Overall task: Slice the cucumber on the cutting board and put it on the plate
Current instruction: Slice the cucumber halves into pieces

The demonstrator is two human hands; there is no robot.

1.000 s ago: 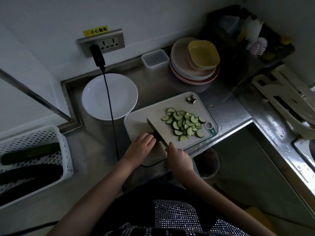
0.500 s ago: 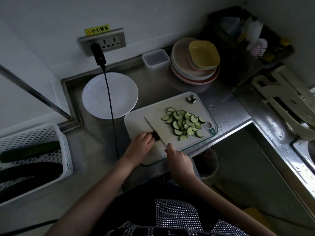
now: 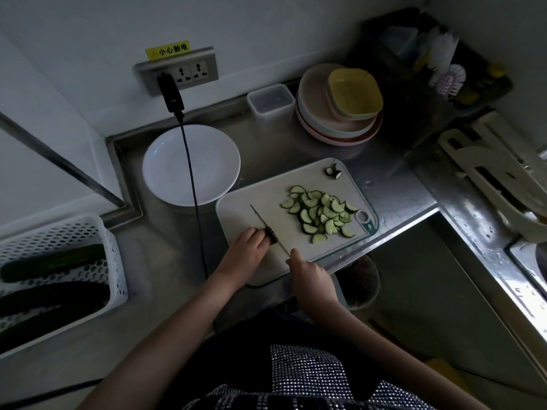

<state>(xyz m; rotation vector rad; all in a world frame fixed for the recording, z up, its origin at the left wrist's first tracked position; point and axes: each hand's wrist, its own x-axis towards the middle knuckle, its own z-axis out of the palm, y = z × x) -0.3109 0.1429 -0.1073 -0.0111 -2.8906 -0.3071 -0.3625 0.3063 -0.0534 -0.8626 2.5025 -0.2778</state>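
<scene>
The knife now stands nearly on edge across the cutting board; a second ago its blade lay tilted and showed a broad flat face. Its tip points toward 11 o'clock. The right hand grasps the handle at the board's near edge, forefinger stretched along the spine. The left hand has its fingers curled down over the last dark cucumber stub, pinning it against the blade's left side; the stub looks shorter than before. Both hands have edged slightly toward 12 o'clock on the board.

The cucumber slices, half-moons, lie heaped on the board's 3 o'clock half, unchanged. Two cut end pieces sit at the board's 1 o'clock corner. The white plate rests at 10 o'clock from the board, just beside it, crossed by a black charger cable. Whole cucumbers lie in the white basket at 9 o'clock.
</scene>
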